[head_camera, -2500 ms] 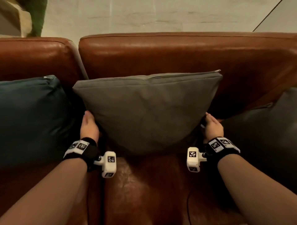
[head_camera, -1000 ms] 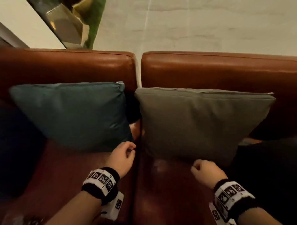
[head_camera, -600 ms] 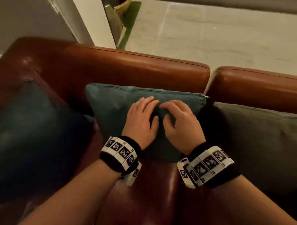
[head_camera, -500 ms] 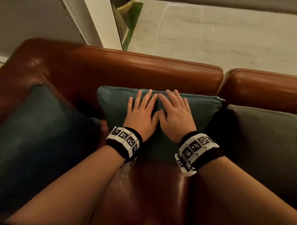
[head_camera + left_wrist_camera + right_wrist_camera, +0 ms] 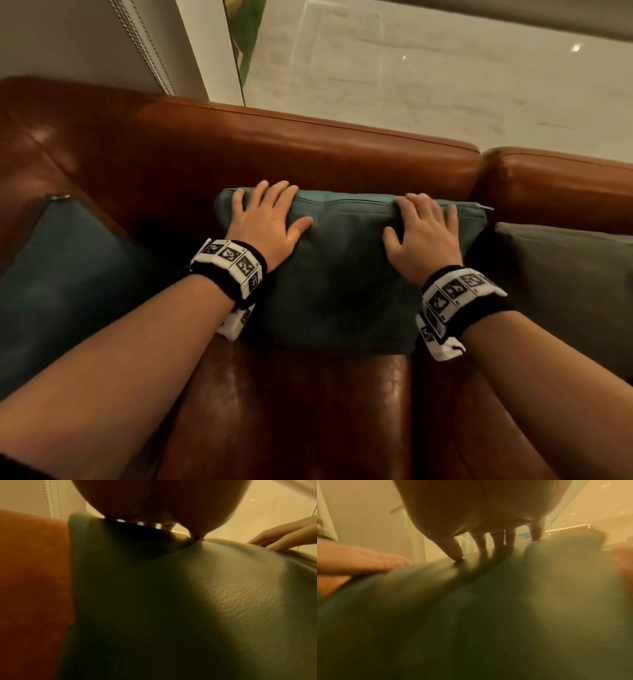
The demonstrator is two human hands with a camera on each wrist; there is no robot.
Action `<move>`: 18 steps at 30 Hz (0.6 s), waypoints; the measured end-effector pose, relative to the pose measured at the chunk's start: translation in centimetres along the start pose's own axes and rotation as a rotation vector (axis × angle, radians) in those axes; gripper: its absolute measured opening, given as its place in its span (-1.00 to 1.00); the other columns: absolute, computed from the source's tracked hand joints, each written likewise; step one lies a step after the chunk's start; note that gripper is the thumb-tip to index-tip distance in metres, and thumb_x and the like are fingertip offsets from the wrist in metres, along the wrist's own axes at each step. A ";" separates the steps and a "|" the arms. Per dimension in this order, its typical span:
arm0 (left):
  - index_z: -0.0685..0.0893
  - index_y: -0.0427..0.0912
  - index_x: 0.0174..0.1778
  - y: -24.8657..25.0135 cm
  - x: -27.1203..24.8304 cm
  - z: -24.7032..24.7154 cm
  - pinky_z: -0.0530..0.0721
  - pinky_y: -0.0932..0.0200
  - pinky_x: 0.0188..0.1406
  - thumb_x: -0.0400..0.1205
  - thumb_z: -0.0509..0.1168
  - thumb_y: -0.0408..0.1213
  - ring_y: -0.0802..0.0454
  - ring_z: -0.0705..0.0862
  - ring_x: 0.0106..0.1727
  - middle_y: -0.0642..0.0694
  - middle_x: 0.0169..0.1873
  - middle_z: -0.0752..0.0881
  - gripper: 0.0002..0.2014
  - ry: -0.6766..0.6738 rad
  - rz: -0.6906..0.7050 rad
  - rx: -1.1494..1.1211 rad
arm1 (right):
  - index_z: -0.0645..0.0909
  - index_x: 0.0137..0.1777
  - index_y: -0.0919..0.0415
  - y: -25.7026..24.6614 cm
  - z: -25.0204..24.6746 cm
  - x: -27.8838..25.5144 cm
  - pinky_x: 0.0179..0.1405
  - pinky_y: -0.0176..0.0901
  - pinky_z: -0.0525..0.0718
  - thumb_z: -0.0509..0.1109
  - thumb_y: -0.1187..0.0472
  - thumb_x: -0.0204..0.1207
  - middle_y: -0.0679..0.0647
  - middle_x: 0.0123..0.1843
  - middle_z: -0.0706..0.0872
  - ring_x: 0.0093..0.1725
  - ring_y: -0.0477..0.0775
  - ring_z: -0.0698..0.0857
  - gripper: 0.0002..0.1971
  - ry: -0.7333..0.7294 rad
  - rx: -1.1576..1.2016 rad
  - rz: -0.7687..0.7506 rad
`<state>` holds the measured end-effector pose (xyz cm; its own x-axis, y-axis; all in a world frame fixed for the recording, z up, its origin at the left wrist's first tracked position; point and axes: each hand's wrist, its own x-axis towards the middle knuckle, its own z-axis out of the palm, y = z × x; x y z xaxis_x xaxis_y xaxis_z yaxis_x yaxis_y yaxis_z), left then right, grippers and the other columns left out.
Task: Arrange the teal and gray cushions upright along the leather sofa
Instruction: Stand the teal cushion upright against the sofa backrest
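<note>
You are at the settling step for the middle teal cushion [image 5: 346, 274]: it stands upright in the centre of the frame, leaning back on the leather sofa [image 5: 308, 150]. Your left hand [image 5: 263, 222] lies flat with spread fingers over its upper left corner. Your right hand [image 5: 424, 233] lies flat near its upper right corner, fingertips at the top seam. Neither hand grips; both press with straight fingers, and the right wrist view shows the fingertips denting the fabric.

The cushion is plump and soft. Its cover is smooth apart from small ripples visible in the left wrist view, and a zipper pull shows at its top right corner.

At the right edge, the gray cushion [image 5: 565, 291] stands just beside it, also upright. At the left edge, a darker teal cushion [image 5: 68, 284] leans in the sofa corner, tilted.

Next, I judge, you need only lift both hands straight off so the cushion does not tip forward, then turn to the tilted cushion at left and square it against the backrest.
</note>
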<state>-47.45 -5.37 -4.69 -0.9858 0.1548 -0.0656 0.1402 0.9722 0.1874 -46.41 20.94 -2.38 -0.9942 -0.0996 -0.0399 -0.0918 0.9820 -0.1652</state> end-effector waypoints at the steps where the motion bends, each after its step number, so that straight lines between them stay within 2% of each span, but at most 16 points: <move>1: 0.13 0.08 0.66 0.4 0.3 0.0 -0.09 -0.21 0.66 0.69 -0.10 0.22 -0.06 0.08 0.70 0.06 0.67 0.21 -0.38 -0.017 0.043 -0.007 | 0.23 0.66 0.02 -1.0 -0.2 0.5 0.70 0.23 -0.16 0.14 -0.15 0.63 0.04 0.69 0.28 0.72 0.09 0.12 -0.38 -0.019 0.036 -0.041; 3: 0.22 0.10 0.63 0.8 1.0 -0.1 -0.09 -0.14 0.67 0.71 0.00 0.15 -0.03 0.15 0.67 0.08 0.62 0.32 -0.45 -0.038 0.101 -0.043 | 0.19 0.69 0.01 -2.7 0.0 1.5 0.71 0.18 -0.12 0.16 -0.16 0.65 0.01 0.71 0.26 0.72 0.05 0.12 -0.36 -0.093 0.066 -0.115; 4: 0.35 0.11 0.56 0.9 1.3 -0.3 -0.02 -0.11 0.66 0.70 0.07 0.11 -0.04 0.26 0.62 0.06 0.54 0.44 -0.51 -0.037 0.094 -0.087 | 0.24 0.67 0.02 -3.4 0.0 2.0 0.71 0.15 -0.04 0.19 -0.16 0.65 0.01 0.68 0.33 0.69 0.06 0.21 -0.37 -0.123 0.079 -0.125; 5: 0.47 0.12 0.44 1.0 1.5 -0.4 0.08 -0.10 0.60 0.68 0.15 0.07 -0.05 0.38 0.52 0.05 0.41 0.56 -0.60 -0.021 0.079 -0.126 | 0.36 0.61 0.01 -3.8 0.0 2.4 0.67 0.11 0.12 0.25 -0.16 0.63 0.02 0.59 0.48 0.61 0.08 0.37 -0.42 -0.123 0.097 -0.117; 7: 0.59 0.14 0.14 1.5 1.7 -0.8 0.21 -0.09 0.44 0.63 0.24 0.01 -0.06 0.51 0.31 0.09 0.13 0.66 -0.81 0.030 0.047 -0.155 | 0.65 0.37 -0.03 -4.1 -0.5 2.7 0.42 0.02 0.48 0.40 -0.13 0.55 0.01 0.27 0.74 0.30 0.09 0.64 -0.58 -0.055 0.159 -0.060; 8: 0.58 0.14 0.02 1.7 1.8 -1.0 0.23 -0.09 0.39 0.62 0.26 -0.01 -0.05 0.53 0.24 0.12 0.03 0.65 -0.89 0.045 0.027 -0.170 | 0.74 0.24 -0.04 -4.1 -0.8 2.7 0.27 -0.02 0.60 0.46 -0.10 0.50 -0.01 0.13 0.80 0.17 0.07 0.70 -0.66 -0.030 0.205 -0.012; 10: 0.55 0.14 -0.11 2.2 1.7 -1.1 0.22 -0.09 0.35 0.59 0.30 -0.04 -0.04 0.53 0.20 0.18 -0.08 0.60 -0.95 0.050 -0.020 -0.221 | 0.81 0.08 -0.06 -3.8 -0.9 2.5 0.16 0.00 0.69 0.53 -0.07 0.44 -0.04 -0.01 0.83 0.04 0.05 0.74 -0.75 -0.001 0.292 0.067; 12: 0.52 0.15 -0.13 2.8 1.7 -1.2 0.20 -0.11 0.38 0.58 0.32 -0.05 -0.04 0.52 0.22 0.20 -0.09 0.57 -0.92 0.047 -0.036 -0.258 | 0.81 0.03 -0.06 -3.4 -0.8 2.2 0.15 0.05 0.70 0.55 -0.04 0.42 -0.06 -0.05 0.82 0.02 0.03 0.73 -0.79 0.026 0.338 0.111; 14: 0.53 0.16 -0.02 3.5 1.7 -1.2 0.11 -0.19 0.49 0.58 0.30 0.02 -0.03 0.50 0.31 0.17 0.02 0.60 -0.87 0.006 -0.008 -0.262 | 0.79 0.05 -0.05 -3.3 -0.5 2.1 0.23 0.09 0.63 0.54 -0.02 0.44 -0.06 0.00 0.79 0.07 0.04 0.70 -0.80 0.041 0.322 0.083; 16: 0.52 0.18 0.17 4.4 1.9 -1.2 -0.05 -0.29 0.57 0.62 0.23 0.09 -0.01 0.46 0.40 0.14 0.17 0.62 -0.76 -0.072 0.045 -0.207 | 0.71 0.17 -0.03 -3.5 -0.2 2.2 0.33 0.09 0.49 0.47 -0.03 0.50 -0.03 0.12 0.71 0.20 0.06 0.62 -0.73 0.024 0.247 -0.031; 17: 0.52 0.20 0.19 4.7 2.0 -1.1 -0.04 -0.30 0.57 0.64 0.20 0.07 -0.02 0.47 0.40 0.14 0.16 0.64 -0.78 -0.094 0.053 -0.176 | 0.65 0.25 -0.02 -3.7 0.0 2.2 0.37 0.09 0.43 0.41 -0.06 0.55 -0.02 0.19 0.66 0.26 0.08 0.57 -0.69 0.007 0.201 -0.099; 18: 0.52 0.22 0.12 4.8 2.0 -1.1 0.04 -0.28 0.55 0.66 0.19 0.02 -0.04 0.51 0.35 0.13 0.06 0.65 -0.85 -0.082 0.043 -0.168 | 0.59 0.32 -0.03 -3.6 0.1 2.1 0.43 0.09 0.38 0.33 -0.09 0.59 0.00 0.27 0.63 0.33 0.10 0.54 -0.66 -0.014 0.155 -0.160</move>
<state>-48.86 -0.59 -2.90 -0.9672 0.2165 -0.1326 0.1582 0.9225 0.3520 -48.20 17.16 -1.96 -0.9668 -0.2551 -0.0142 -0.2373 0.9172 -0.3201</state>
